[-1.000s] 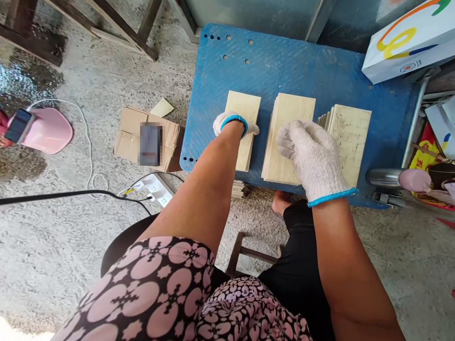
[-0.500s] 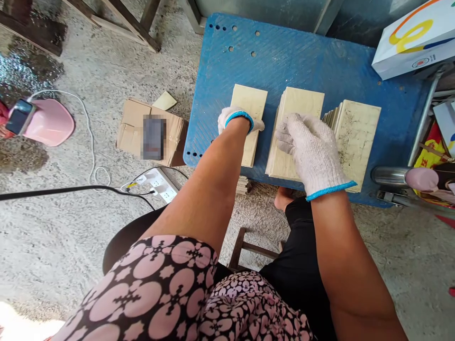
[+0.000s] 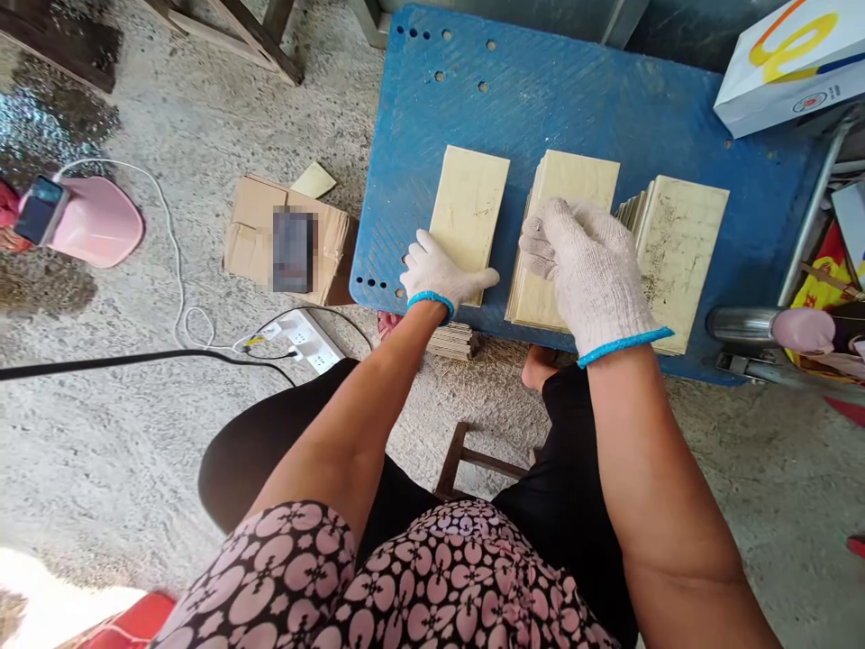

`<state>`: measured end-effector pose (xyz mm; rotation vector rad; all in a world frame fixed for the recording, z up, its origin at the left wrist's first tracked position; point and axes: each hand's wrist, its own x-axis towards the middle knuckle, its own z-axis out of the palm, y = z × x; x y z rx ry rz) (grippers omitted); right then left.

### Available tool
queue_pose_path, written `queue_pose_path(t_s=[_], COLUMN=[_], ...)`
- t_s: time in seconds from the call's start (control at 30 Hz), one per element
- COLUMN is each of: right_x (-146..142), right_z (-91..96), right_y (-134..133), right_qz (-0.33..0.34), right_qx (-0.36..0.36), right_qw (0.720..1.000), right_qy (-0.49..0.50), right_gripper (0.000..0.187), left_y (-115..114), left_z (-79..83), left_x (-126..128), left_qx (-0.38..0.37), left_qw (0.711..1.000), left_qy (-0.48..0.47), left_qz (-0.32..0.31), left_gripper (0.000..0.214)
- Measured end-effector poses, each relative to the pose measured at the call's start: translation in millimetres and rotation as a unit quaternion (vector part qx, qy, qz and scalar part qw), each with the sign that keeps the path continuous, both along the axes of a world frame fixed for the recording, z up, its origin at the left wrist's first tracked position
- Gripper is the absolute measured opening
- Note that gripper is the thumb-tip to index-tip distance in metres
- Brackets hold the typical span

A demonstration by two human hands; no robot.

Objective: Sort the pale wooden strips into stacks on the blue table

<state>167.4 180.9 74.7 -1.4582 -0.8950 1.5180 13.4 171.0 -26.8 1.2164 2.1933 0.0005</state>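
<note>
Three stacks of pale wooden boards lie on a blue plastic table (image 3: pixel 574 99). My left hand (image 3: pixel 439 275), in a white knit glove, grips the near end of the left stack (image 3: pixel 469 203), thumb on top. My right hand (image 3: pixel 587 261), gloved too, rests on the middle stack (image 3: pixel 574 180) with its fingers curled over the stack's left edge. The right stack (image 3: pixel 686 239) stands beside it, its boards leaning and fanned, untouched.
On the concrete floor to the left are a cardboard box (image 3: pixel 257 234), a white power strip (image 3: pixel 311 347) with cables and a pink object (image 3: pixel 87 230). More boards (image 3: pixel 456 341) lie under the table edge. A white carton (image 3: pixel 790 63) sits at the back right.
My left hand has slid back from the middle of the left stack to its near end. My right hand has stayed on the middle stack.
</note>
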Motion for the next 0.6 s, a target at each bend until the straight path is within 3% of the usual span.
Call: queue_pose_path(t_s=[0.17, 0.6], right_x=[1, -1], right_z=[-3.9, -6.2], right_y=[-1, 1], right_qz=[0.008, 0.021], right_qx=[0.003, 0.006], right_qw=[1.0, 1.0], right_qy=[-0.002, -0.003], right_gripper=[0.026, 0.027], left_y=[-24, -16], left_z=[-11.9, -13.1], left_x=[9, 22], left_qx=[0.03, -0.007], left_qw=[0.999, 0.998], left_qy=[0.039, 0.056], left_qz=[-0.01, 0.02], left_gripper=[0.14, 0.137])
